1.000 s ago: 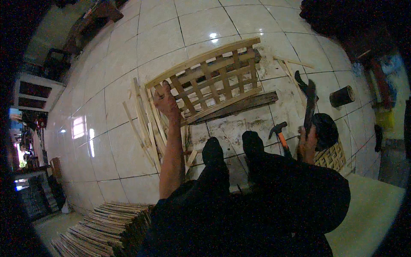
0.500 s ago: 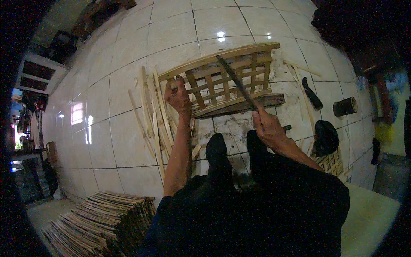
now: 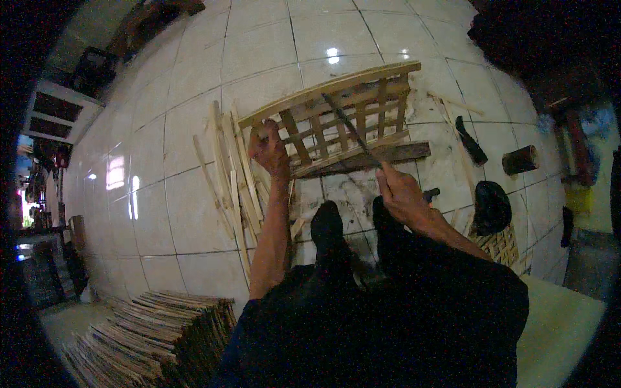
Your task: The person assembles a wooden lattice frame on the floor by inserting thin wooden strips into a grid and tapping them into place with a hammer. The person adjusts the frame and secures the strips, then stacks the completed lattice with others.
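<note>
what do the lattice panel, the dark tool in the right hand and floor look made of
Lattice panel: unpainted-looking wood or bamboo, pale matt strips. Dark tool: probably metal, dull, being thin and straight. Floor: likely glazed ceramic tile, given joint lines and glossy reflections.

Two hands (image 3: pixel 268 150) (image 3: pixel 406 197), two feet (image 3: pixel 326 223) (image 3: pixel 383 216), two lattices (image 3: pixel 318 132) (image 3: pixel 501 247), one blade (image 3: pixel 352 130), one plank (image 3: pixel 407 152), one tube (image 3: pixel 521 160), one stick pile (image 3: pixel 152 323), loose strips (image 3: pixel 222 155) too overlapped to count.

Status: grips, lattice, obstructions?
Left grip holds lattice by left end. Right grip holds blade across it. Loose strips crowd left side; board along near edge.
</note>
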The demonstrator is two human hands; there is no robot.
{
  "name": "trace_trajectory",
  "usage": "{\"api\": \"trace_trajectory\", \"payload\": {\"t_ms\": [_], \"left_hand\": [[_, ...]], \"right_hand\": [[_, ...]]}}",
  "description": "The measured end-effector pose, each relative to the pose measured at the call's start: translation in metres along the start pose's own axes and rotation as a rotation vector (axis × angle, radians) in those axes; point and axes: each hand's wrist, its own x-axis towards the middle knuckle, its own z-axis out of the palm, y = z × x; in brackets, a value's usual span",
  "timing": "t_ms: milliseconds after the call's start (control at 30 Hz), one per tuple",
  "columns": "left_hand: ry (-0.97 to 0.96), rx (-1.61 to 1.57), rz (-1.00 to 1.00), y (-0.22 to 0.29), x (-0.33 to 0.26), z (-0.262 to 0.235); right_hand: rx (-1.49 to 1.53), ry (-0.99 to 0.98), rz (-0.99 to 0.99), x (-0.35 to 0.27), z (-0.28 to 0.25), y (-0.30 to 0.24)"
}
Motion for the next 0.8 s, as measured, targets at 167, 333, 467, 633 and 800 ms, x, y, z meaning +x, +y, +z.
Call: {"api": "trace_trajectory", "payload": {"t_ms": [167,333,467,633,800], "left_hand": [[-0.009,0.02,-0.022,0.009,-0.004,0.0],[-0.029,0.077,-0.148,0.002,-0.009,-0.002],[0.003,-0.001,-0.06,-0.012,-0.002,-0.003],[0.028,-0.012,-0.066,-0.007,-0.003,0.0],[0.008,-0.013,-0.083,0.016,-0.008,0.009]], "right_hand": [[-0.056,-0.094,0.037,0.005,0.006,0.018],[0.0,0.048,-0.035,0.004,0.008,0.005],[-0.135,-0.163,0.21,0.008,0.002,-0.003],[-0.034,0.054,0.064,-0.001,-0.01,0.006],[-0.16,0.199,-0.124,-0.01,-0.008,0.046]]}}
